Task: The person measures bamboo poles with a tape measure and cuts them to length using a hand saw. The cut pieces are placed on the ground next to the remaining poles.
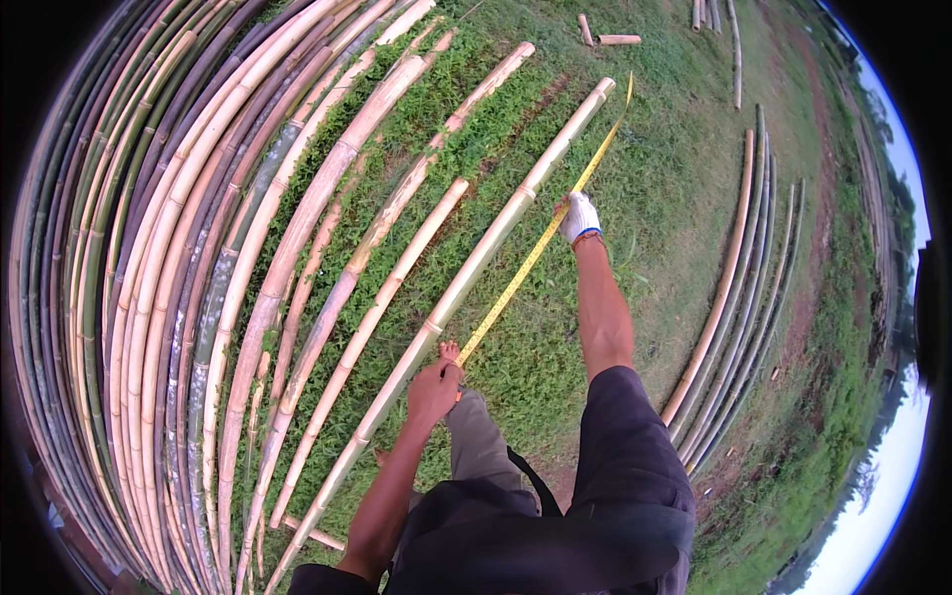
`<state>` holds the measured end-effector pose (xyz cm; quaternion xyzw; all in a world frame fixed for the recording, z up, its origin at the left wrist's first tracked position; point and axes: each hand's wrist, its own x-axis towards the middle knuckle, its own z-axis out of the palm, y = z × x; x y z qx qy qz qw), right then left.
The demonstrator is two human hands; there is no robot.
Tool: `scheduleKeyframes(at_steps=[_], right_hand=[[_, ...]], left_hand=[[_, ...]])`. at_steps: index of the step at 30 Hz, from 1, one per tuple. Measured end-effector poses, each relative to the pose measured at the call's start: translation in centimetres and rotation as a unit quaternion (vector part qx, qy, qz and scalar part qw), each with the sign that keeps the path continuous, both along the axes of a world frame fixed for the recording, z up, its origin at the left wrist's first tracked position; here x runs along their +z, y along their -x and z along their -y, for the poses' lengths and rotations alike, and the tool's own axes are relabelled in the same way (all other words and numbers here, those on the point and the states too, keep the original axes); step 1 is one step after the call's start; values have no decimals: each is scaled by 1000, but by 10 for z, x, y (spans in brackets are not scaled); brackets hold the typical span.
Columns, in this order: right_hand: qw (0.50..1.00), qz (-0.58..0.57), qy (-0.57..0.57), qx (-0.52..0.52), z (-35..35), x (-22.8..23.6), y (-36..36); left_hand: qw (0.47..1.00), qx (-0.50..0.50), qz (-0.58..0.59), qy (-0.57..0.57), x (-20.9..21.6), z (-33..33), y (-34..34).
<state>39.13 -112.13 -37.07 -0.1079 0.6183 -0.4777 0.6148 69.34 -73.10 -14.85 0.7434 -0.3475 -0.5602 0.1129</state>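
A yellow tape measure (509, 290) is drawn out in a long strip beside a pale bamboo pole (480, 255), on its right side. My left hand (433, 391), bare, is closed around the near end of the tape; a bit of orange shows at its edge, and the case is mostly hidden. Farther up, my right hand (580, 217), in a white glove with a blue cuff, grips the strip, whose free end runs on past it close to the pole's far end. The toes of my foot (449, 352) show just beyond my left hand, close to the pole.
Many bamboo poles (149, 258) lie side by side on the left, green, dark and pale. Several more poles (736, 288) lie to the right on the grass (674, 129). Two short bamboo pieces (620, 40) lie at the far side. A small piece (315, 534) lies crosswise near the front.
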Motion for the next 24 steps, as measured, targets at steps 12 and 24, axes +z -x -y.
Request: scheduleKeyframes(at_steps=[12,24], right_hand=[[993,1,-113,-26,-45,-28,-26],[992,46,-115,-13,-86,6,-22]], left_hand=[[995,-9,78,-53,13,0,-6],[988,11,152,-28,72,-85,-33]])
